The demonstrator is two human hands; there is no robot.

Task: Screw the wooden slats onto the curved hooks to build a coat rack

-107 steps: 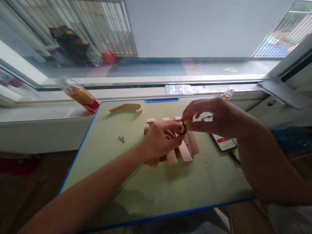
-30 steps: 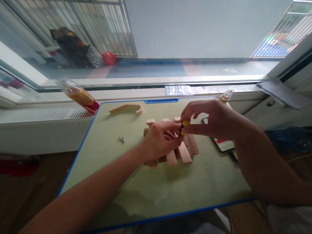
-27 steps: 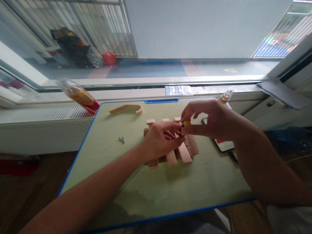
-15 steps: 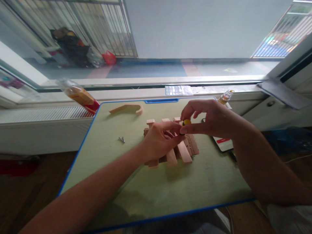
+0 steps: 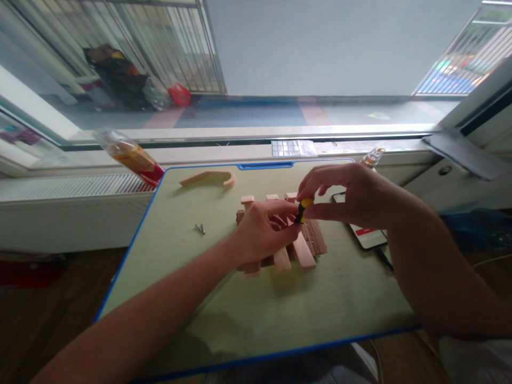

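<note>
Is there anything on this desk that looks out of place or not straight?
Nothing is spilled or broken. Two small things stand out: loose screws lie alone on the desk, apart from the wooden slat frame, and a curved wooden piece lies unattached near the far edge.

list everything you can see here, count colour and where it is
table: 1, green top with blue edge, under the window
slat assembly: 1, pale wood, middle of the table
screwdriver: 1, yellow and black handle, upright over the slat assembly
curved wooden piece: 1, pale wood, far left of the table
screws: 2 as far as can be told, grey, on the table left of the slat assembly
phone: 1, black, screen lit, right side of the table, partly behind the right hand
packet: 1, clear wrap with orange and red, on the sill at the table's far left corner
small bottle: 1, clear, far right, behind the right hand
left hand: 1, curled on the slat assembly
right hand: 1, pinching the screwdriver
</note>
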